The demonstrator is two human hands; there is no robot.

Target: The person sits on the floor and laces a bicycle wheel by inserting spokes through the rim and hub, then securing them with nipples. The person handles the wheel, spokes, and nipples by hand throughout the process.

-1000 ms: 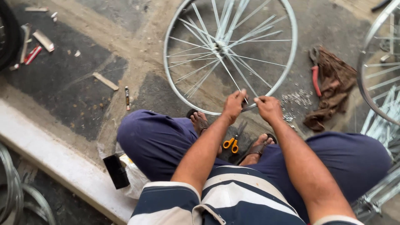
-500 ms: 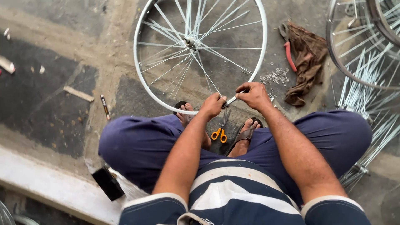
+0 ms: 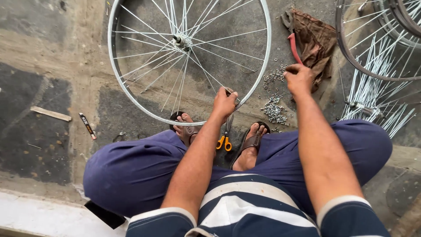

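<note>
Left hand [image 3: 224,103] clamped on the bicycle wheel [image 3: 188,61] rim's near edge; right hand [image 3: 299,79], fingers curled together, over spoke nipples [image 3: 274,109] on the floor.

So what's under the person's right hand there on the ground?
Under the right hand lies a scatter of small metal nipples or nuts on the concrete floor, beside a brown rag. Anything pinched beneath the fingers is covered.

Patchy concrete floor [image 3: 52,52]: spoked wheel [image 3: 131,87], nipple pile [image 3: 274,109], brown rag [image 3: 315,39], orange-handled scissors [image 3: 225,140], loose spokes [image 3: 377,96].
</note>
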